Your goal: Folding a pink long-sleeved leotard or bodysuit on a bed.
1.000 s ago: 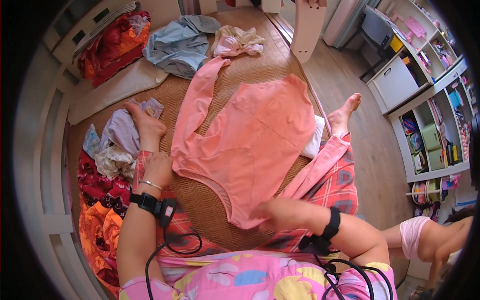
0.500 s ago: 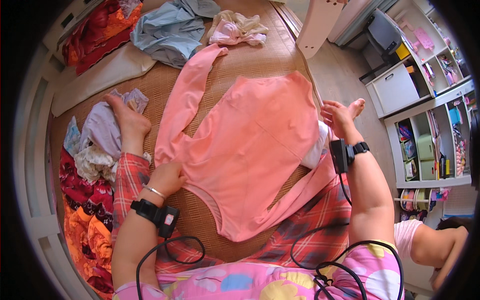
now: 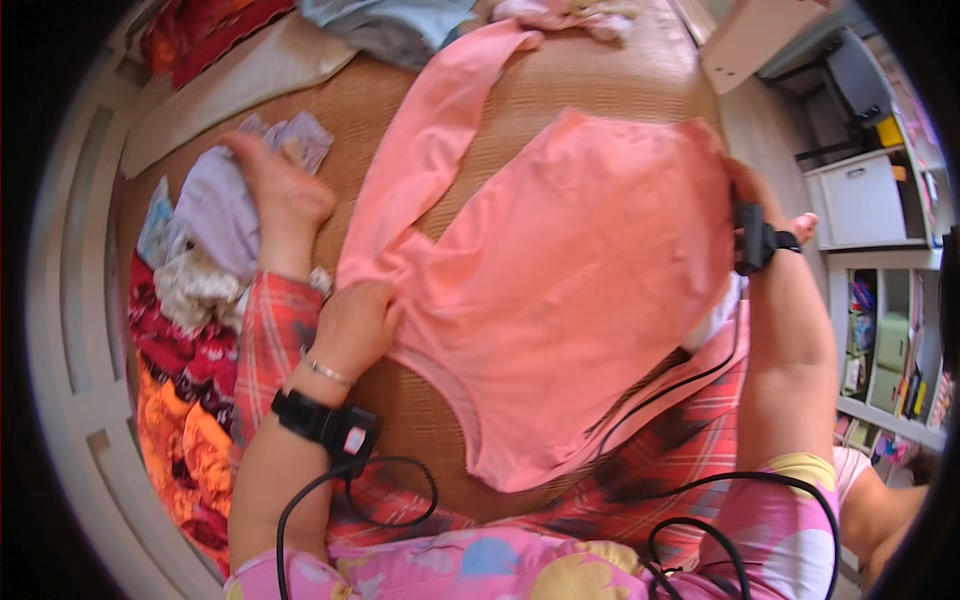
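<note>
A pink long-sleeved top (image 3: pixel 570 290) lies spread on the woven mat in front of me, its curved neck opening toward my lap. One sleeve (image 3: pixel 425 130) stretches away on the left; the other runs along my right leg. My left hand (image 3: pixel 357 325) is closed, pinching the top's shoulder beside the neck opening. At the far right edge, close to the hem corner, my right hand (image 3: pixel 748 183) touches the fabric. Its fingers are mostly hidden by the cloth and blurred.
Crumpled pale clothes (image 3: pixel 215 215) lie by my left foot (image 3: pixel 285 190). Red and orange floral cloth (image 3: pixel 185 430) sits along the left rail. A blue garment (image 3: pixel 395 28) is at the back. Black cables (image 3: pixel 690 490) cross my lap. Beyond the mat's right edge, shelves (image 3: pixel 890 340) stand; someone's arm shows lower right.
My right hand, raised and spread apart from the top before, has come to its right edge. My left hand keeps its pinch. The view has swung, shifting everything rightward.
</note>
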